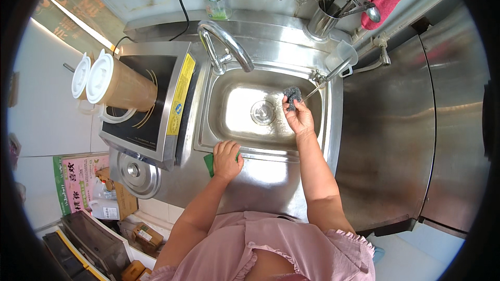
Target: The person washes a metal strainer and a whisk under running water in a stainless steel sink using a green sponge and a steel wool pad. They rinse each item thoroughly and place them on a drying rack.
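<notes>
Over the right side of the stainless steel sink (230, 132), my right hand (300, 119) pinches a grey steel wool scrubber (292, 95). A slim metal rod (332, 73) with a thicker far end slants from beside those fingers toward the sink's back right corner. Whether the hand also grips the rod, I cannot tell. My left hand (227, 160) lies palm down at the sink's front left rim, closed over a green cloth (209, 164) that shows on both sides of it. A chrome gooseneck faucet (230, 45) arches over the basin, above a drain strainer (262, 112).
Left of the sink stands an induction cooker (144, 132) bearing lidded plastic pitchers (125, 82). A soap pump bottle (218, 2), a steel utensil holder (322, 23) and a clear plastic jug (341, 54) line the back. A round metal lid (140, 175) lies front left.
</notes>
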`<move>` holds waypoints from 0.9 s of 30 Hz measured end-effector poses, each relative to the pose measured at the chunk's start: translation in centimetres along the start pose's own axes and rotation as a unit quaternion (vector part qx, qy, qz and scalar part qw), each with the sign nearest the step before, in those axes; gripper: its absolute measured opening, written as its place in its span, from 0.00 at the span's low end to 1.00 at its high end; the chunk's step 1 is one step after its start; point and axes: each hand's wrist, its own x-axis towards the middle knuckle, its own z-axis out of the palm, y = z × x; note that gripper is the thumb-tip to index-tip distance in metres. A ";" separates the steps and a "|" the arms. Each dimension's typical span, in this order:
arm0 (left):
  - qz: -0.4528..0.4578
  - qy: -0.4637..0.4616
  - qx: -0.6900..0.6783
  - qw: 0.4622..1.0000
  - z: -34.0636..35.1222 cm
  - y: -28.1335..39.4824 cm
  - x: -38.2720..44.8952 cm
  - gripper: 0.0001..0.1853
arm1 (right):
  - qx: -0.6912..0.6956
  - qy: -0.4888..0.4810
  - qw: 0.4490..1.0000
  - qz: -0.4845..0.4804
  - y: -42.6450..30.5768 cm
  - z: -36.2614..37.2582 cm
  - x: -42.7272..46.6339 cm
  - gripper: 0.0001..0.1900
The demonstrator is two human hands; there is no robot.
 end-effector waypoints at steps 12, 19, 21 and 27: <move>-0.001 -0.005 -0.008 1.000 -0.1 0.0 0.3 0.19 | -0.338 0.127 0.925 -0.118 -2.9 -2.1 1.3 0.13; -0.008 -0.018 -0.004 1.000 -0.1 -0.6 -0.1 0.19 | -0.791 0.217 0.431 -0.375 -5.3 5.4 2.2 0.15; -0.009 -0.025 -0.009 1.000 0.3 -0.6 0.0 0.19 | -0.830 0.215 0.239 -0.455 -6.3 5.6 2.3 0.16; -0.018 -0.037 -0.004 0.999 0.2 -0.6 0.0 0.19 | -0.920 0.216 0.114 -0.308 -7.3 5.4 5.0 0.18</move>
